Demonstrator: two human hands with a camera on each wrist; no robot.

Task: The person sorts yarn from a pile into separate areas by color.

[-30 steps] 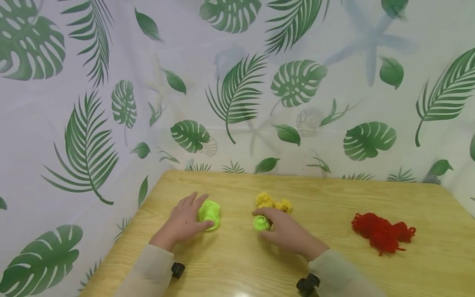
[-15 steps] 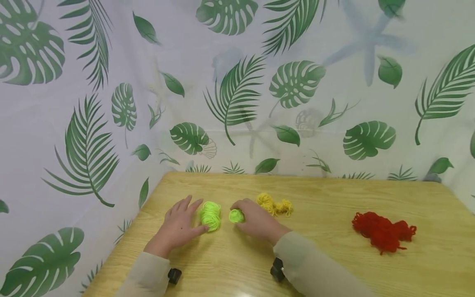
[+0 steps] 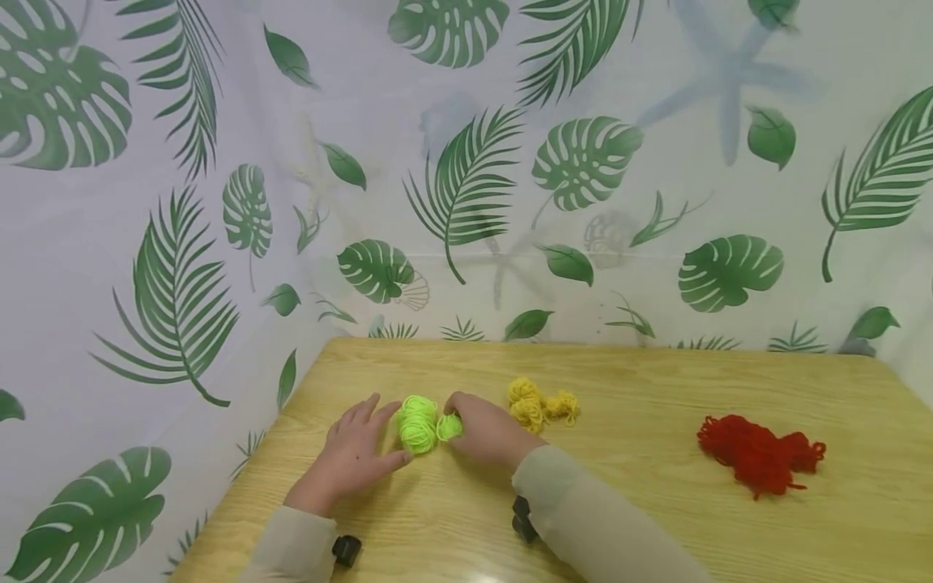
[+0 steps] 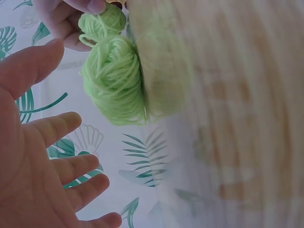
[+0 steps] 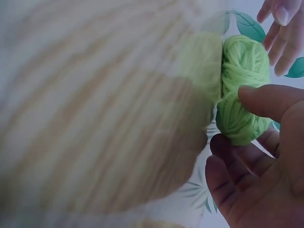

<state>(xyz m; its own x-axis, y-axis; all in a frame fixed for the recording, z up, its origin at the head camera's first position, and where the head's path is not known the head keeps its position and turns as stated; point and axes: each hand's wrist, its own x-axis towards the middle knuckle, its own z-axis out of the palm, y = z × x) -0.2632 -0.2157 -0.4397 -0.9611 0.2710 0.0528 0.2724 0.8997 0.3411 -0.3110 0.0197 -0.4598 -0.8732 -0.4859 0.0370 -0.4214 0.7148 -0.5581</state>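
Observation:
A larger bright green ball of yarn (image 3: 418,424) sits on the wooden table, left of the middle. Right beside it is a smaller green ball of yarn (image 3: 449,427), held between the thumb and fingers of my right hand (image 3: 490,431). In the left wrist view the larger ball (image 4: 114,80) and the small one (image 4: 102,23) meet side by side. My left hand (image 3: 355,453) lies just left of the larger ball with its fingers spread, and a gap shows between them in the left wrist view. My right thumb (image 5: 270,100) lies over the small ball in the right wrist view.
Yellow yarn (image 3: 538,403) in two joined clumps lies just behind and right of my right hand. Farther right is a loose heap of red yarn (image 3: 760,455). A leaf-printed cloth (image 3: 466,202) hangs behind the table's (image 3: 627,486) back edge and along its left side.
My right hand has carried the small green ball leftward until it sits beside the larger one. My left hand has drawn back slightly from the larger ball.

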